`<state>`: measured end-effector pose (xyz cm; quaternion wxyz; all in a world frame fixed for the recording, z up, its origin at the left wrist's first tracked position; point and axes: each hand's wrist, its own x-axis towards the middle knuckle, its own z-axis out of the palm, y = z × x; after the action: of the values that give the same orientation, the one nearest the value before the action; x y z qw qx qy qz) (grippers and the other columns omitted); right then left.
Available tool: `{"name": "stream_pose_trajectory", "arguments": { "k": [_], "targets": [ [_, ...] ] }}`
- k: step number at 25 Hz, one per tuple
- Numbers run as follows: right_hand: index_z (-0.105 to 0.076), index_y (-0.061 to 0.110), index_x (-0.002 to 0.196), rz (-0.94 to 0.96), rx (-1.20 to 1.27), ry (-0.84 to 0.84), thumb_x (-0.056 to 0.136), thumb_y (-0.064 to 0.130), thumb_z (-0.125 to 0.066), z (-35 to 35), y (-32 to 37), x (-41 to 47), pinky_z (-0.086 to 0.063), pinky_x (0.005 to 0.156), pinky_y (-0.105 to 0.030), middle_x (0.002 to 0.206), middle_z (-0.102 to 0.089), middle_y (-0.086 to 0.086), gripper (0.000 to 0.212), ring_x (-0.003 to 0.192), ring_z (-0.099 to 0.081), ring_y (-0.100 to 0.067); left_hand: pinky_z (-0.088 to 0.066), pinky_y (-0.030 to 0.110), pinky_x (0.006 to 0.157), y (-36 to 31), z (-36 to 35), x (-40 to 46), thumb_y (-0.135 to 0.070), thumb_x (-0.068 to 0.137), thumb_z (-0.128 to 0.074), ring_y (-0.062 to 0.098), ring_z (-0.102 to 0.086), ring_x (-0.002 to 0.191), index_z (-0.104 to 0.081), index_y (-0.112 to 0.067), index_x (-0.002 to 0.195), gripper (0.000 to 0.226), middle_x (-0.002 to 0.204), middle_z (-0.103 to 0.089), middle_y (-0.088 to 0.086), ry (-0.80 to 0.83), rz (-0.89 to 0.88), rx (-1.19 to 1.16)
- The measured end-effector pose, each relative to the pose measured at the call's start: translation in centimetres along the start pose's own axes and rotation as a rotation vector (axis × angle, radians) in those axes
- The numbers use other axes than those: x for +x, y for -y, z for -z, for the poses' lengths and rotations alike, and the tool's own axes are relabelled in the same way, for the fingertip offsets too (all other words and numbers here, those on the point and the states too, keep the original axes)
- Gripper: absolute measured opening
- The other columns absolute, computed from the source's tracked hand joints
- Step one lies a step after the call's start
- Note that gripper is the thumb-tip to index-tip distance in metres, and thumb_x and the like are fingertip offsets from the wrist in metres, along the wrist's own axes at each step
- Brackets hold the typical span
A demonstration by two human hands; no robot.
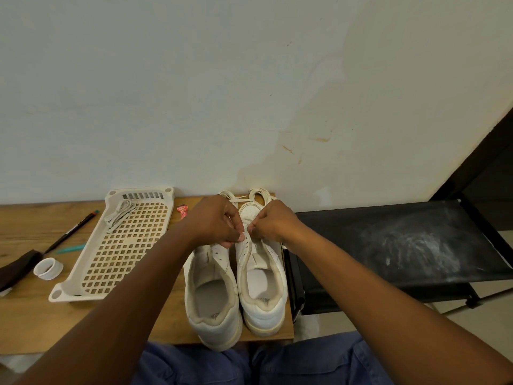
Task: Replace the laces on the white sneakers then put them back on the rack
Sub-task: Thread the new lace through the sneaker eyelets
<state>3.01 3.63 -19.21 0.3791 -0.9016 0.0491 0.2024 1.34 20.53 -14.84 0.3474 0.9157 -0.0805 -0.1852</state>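
Pale stained wall (194,93) across the whole upper frame. Wooden desk (36,323) along the lower left, ending mid-frame; black fabric rack (402,245) at right, just beside the desk edge. White perforated tray (116,251) left of centre on the desk, tilted, with a bundle of laces (119,213) in its upper corner. Two white sneakers (236,287) side by side at the desk's right end, heels toward the bottom of the frame, the left one overhanging the near edge. Both hands meeting over the right sneaker's eyelets at centre: left hand (216,222) pinched on a lace end, right hand (273,222) closed on lace too, fingertips almost touching. Loose lace loops (256,194) beyond the toes, by the wall. At far left: dark brush (16,269), white tape roll (48,268), black pen (70,232), teal pen (70,249). Small red wrapper (182,211) between tray and left hand.
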Motion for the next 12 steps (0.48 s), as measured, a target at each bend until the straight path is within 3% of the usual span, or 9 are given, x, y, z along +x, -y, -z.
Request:
{"name": "stream_pose_trajectory", "arguments": {
  "k": [5, 8, 10, 12],
  "targets": [
    [-0.080, 0.008, 0.099, 0.068, 0.008, 0.052, 0.084, 0.031, -0.084, 1.4, 0.6, -0.8, -0.059, 0.093, -0.044, 0.101, -0.076, -0.008, 0.028, 0.100, -0.070, -0.024, -0.065, 0.044, 0.077, -0.1, 0.2, -0.1, -0.009, 0.083, -0.082, 0.028, -0.077, 0.068, -0.078, -0.012, 0.080, 0.005, 0.068, -0.076, 0.007, 0.002, -0.017, -0.002],
    [-0.073, 0.024, 0.098, 0.197, -0.066, 0.044, 0.077, 0.035, -0.088, 2.0, 0.6, -1.8, -0.054, 0.079, -0.034, 0.091, -0.063, 0.010, 0.028, 0.093, -0.063, -0.016, -0.065, 0.043, 0.073, -0.3, 0.4, -0.3, 0.002, 0.086, -0.074, 0.025, -0.077, 0.069, -0.075, -0.004, 0.083, 0.007, 0.072, -0.076, 0.011, 0.003, 0.055, -0.056],
    [-0.070, 0.035, 0.103, 0.241, -0.113, 0.059, 0.075, 0.036, -0.091, 2.1, 0.6, -2.2, -0.053, 0.085, -0.033, 0.090, -0.053, 0.019, 0.034, 0.098, -0.060, -0.014, -0.065, 0.044, 0.071, 0.0, 1.2, -0.3, 0.009, 0.089, -0.063, 0.026, -0.077, 0.068, -0.071, 0.000, 0.085, 0.013, 0.074, -0.076, 0.015, -0.149, 0.091, -0.140],
    [-0.074, 0.041, 0.105, 0.245, -0.132, 0.062, 0.073, 0.039, -0.092, 2.1, 0.6, -2.0, -0.054, 0.096, -0.038, 0.103, -0.057, 0.017, 0.037, 0.113, -0.059, -0.015, -0.065, 0.046, 0.073, 0.7, 2.5, -0.3, 0.007, 0.094, -0.053, 0.029, -0.078, 0.073, -0.063, 0.001, 0.089, 0.013, 0.083, -0.076, 0.020, -0.398, 0.094, -0.387]
  ]
}}
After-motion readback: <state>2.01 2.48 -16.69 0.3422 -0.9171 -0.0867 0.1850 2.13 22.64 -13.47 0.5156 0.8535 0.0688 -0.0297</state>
